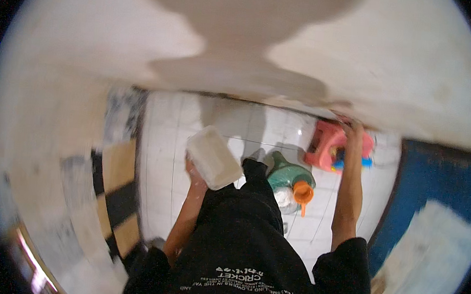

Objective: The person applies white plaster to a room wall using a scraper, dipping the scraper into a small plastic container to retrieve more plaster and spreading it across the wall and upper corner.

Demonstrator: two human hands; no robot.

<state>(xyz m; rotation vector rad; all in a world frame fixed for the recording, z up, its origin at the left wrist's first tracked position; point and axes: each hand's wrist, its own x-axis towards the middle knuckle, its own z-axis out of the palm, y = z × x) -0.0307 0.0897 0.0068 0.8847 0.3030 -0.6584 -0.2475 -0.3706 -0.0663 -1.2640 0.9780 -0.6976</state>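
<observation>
My left hand (pixel 195 172) grips a white rectangular plastic tub (pixel 214 157) by its side, holding it tilted over the floor. Whitish smears mark that hand's wrist. Stretched out ahead, my right hand (pixel 351 124) is up against the low part of the pale wall (pixel 418 78). Its fingers look curled, but they are blurred, and what they hold against the wall cannot be made out. Below that hand stands a pink plastic stool or holder (pixel 324 144) with small blue and yellow things about it.
A green container (pixel 286 172) stands near my feet, with an orange cup (pixel 303 192) and a white-filled bag or bowl (pixel 285 199) by it. White tiles (pixel 164 141) cover the floor. At right is a blue panel (pixel 432 179); at left, a checkered surface (pixel 119 187). My shadow falls on the wall.
</observation>
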